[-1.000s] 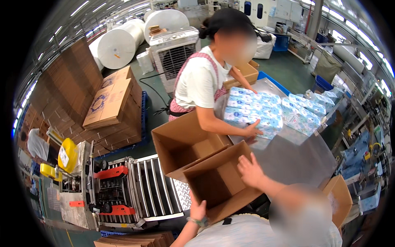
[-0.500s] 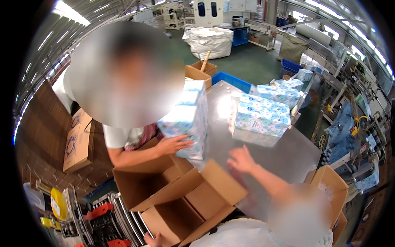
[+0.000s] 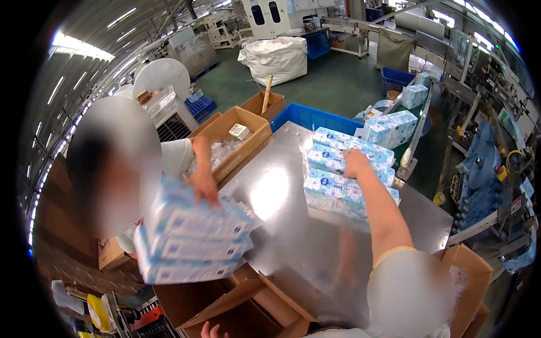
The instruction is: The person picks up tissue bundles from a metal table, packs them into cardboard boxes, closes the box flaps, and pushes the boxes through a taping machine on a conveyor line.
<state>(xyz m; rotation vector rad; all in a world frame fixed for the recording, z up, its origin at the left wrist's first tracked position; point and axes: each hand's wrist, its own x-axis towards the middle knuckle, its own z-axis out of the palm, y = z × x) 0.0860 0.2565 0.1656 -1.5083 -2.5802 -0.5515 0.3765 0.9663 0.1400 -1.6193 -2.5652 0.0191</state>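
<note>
My right hand [image 3: 356, 163] reaches over the row of floral blue-and-white tissue packs on the metal table. Its fingers are bent over the top of the middle pack [image 3: 327, 160]. Another pack [image 3: 345, 141] lies behind it, and a third pack [image 3: 332, 188] stands in front. Only the fingers of my left hand [image 3: 213, 331] show at the bottom edge; they curl at the wall of an open cardboard box [image 3: 253, 321], and the rest of that hand is cut off.
At the left, a co-worker's hand [image 3: 204, 183] holds a blurred stack of tissue packs [image 3: 197, 242] over a second open box. Beyond the metal table [image 3: 282, 219] are a carton of plastic scraps [image 3: 256, 135] and a blue crate [image 3: 298, 112]. A conveyor with more packs [image 3: 394, 128] runs at the right.
My right hand has moved from bare table onto the tissue packs, which now show gaps between them. The co-worker has swung a stack toward the boxes. The view has shifted.
</note>
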